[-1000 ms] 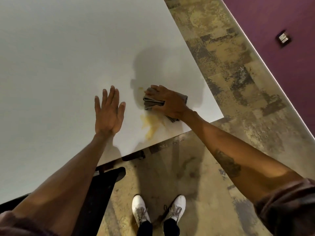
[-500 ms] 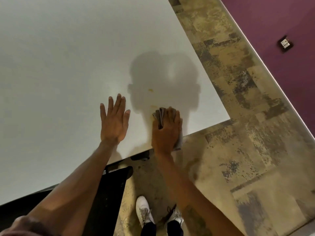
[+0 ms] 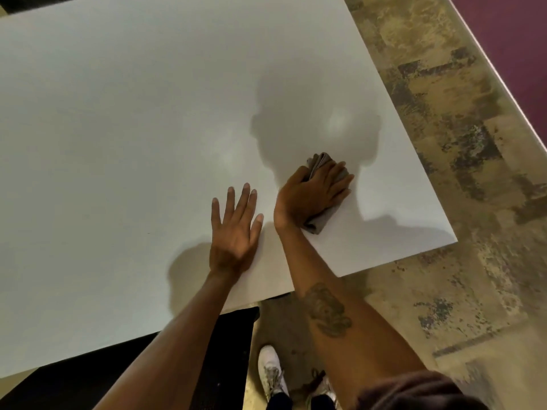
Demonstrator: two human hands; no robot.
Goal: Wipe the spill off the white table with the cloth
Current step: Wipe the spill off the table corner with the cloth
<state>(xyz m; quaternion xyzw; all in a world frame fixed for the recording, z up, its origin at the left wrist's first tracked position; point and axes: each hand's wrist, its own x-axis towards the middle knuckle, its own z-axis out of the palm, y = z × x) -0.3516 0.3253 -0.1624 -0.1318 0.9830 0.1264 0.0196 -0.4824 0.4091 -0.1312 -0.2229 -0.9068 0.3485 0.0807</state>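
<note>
A folded grey cloth point(image 3: 321, 221) lies on the white table point(image 3: 118, 128) near its front right corner. My right hand point(image 3: 310, 195) presses flat on top of the cloth, fingers spread toward the right, covering most of it. My left hand point(image 3: 235, 232) rests palm down on the table just left of the right hand, fingers apart, holding nothing. No yellow stain shows on the table surface around the cloth. My head's shadow falls across that area.
The table's front edge point(image 3: 384, 263) and right corner point(image 3: 454, 241) are close to the cloth. A dark chair point(image 3: 225, 344) sits under the table in front of me. Mottled carpet point(image 3: 444, 143) and a purple wall point(image 3: 518, 25) lie to the right.
My right hand has slid the cloth from the front edge back onto the table, away from me and rightward. The yellow spill seen a second ago no longer shows. The left hand stayed flat.
</note>
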